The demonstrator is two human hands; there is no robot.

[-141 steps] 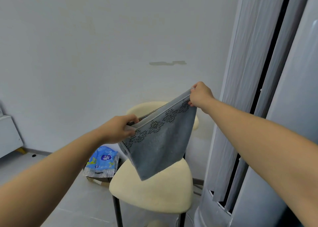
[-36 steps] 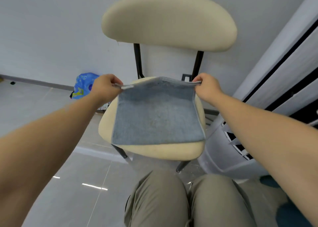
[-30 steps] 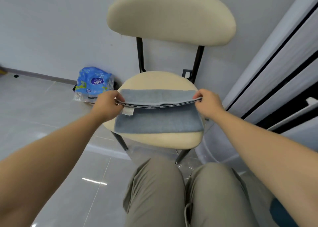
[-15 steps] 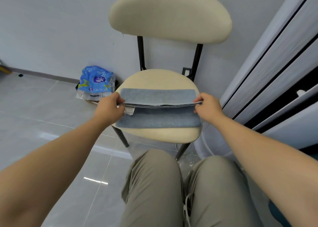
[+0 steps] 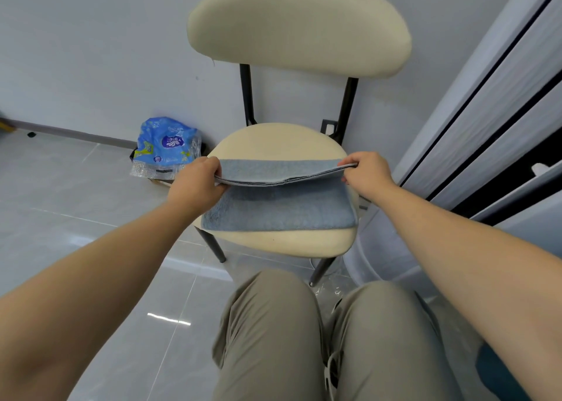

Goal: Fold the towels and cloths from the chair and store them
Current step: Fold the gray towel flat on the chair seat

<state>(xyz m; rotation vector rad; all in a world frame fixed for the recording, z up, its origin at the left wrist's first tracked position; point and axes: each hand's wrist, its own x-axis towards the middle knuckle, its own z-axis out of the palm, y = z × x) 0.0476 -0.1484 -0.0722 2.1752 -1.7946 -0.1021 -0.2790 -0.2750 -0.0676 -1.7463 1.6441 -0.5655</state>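
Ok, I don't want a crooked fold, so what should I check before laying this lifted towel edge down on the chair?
1. Left hand grips its towel corner: ok.
2. Right hand pinches the other corner: ok.
3. Lower half flat on the chair seat: ok.
4. Lifted edge straight between the hands: not ok, it sags slightly midway.
5. Near edge short of the seat's front rim: ok.
6. Layers aligned under the lifted flap: cannot tell.
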